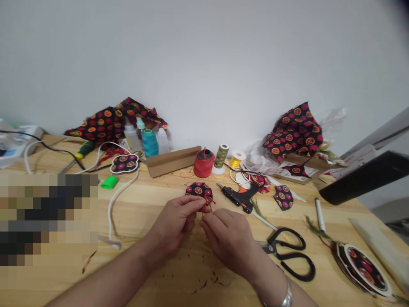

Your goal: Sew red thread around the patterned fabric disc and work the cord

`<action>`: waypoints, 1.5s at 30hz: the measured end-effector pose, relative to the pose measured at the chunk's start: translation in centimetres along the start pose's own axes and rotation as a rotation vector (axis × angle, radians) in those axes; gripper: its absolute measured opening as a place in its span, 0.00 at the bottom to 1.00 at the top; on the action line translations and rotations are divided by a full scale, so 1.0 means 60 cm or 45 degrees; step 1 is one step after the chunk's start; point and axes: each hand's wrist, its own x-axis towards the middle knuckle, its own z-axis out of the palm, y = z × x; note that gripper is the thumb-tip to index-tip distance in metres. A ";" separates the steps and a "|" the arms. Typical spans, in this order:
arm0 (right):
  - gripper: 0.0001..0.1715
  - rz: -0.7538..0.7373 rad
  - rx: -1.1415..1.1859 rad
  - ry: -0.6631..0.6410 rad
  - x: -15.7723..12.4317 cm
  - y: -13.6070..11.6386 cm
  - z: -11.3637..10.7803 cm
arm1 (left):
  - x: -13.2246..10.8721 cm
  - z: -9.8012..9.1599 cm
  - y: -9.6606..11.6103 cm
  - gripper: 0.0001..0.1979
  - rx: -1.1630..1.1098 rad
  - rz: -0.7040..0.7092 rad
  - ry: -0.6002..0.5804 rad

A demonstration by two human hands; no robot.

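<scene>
Near the middle of the wooden table, my left hand (183, 215) pinches a thin red cord (210, 206) between thumb and forefinger. My right hand (225, 232) is beside it, its fingers closed on the same cord just to the right. Loops of the cord show between the fingertips. Right behind my left fingertips is a round dark patterned fabric piece (198, 190), partly hidden by the hand. Whether the cord is attached to it I cannot tell. A red thread spool (203, 163) stands farther back.
To the right are a black glue gun (240, 198), black-handled scissors (289, 251) and round patterned pieces (364, 268). Behind lie a cardboard strip (174, 162) and thread spools. A white cable (110, 209) and a green cap (109, 182) lie left. Dark scraps dot the front.
</scene>
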 end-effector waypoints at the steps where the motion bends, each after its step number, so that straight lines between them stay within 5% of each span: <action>1: 0.08 -0.035 -0.036 -0.038 0.000 0.001 0.000 | 0.001 -0.001 0.000 0.06 -0.050 -0.022 -0.019; 5: 0.09 -0.075 -0.047 -0.116 0.001 -0.001 -0.006 | 0.002 -0.002 -0.001 0.05 -0.127 -0.051 -0.048; 8: 0.07 -0.003 0.189 -0.006 0.003 -0.005 -0.017 | 0.002 -0.003 -0.001 0.05 -0.124 -0.060 -0.041; 13: 0.11 0.545 0.763 0.321 0.014 0.004 -0.025 | 0.001 -0.001 -0.003 0.07 -0.040 -0.027 -0.008; 16: 0.14 0.856 1.061 0.177 0.023 0.016 -0.017 | 0.001 0.001 -0.004 0.08 0.078 0.013 -0.020; 19: 0.17 0.969 1.376 0.020 0.028 0.020 -0.010 | -0.002 0.002 -0.004 0.08 0.178 0.020 -0.036; 24: 0.13 1.096 1.811 0.063 0.028 0.014 -0.007 | -0.010 0.007 0.000 0.09 0.362 0.061 -0.050; 34: 0.08 1.208 1.627 0.139 0.028 0.018 -0.005 | -0.009 0.005 -0.004 0.12 0.450 0.058 -0.040; 45: 0.09 1.059 1.252 0.129 0.025 0.022 -0.008 | -0.009 0.005 -0.006 0.12 0.409 -0.003 -0.091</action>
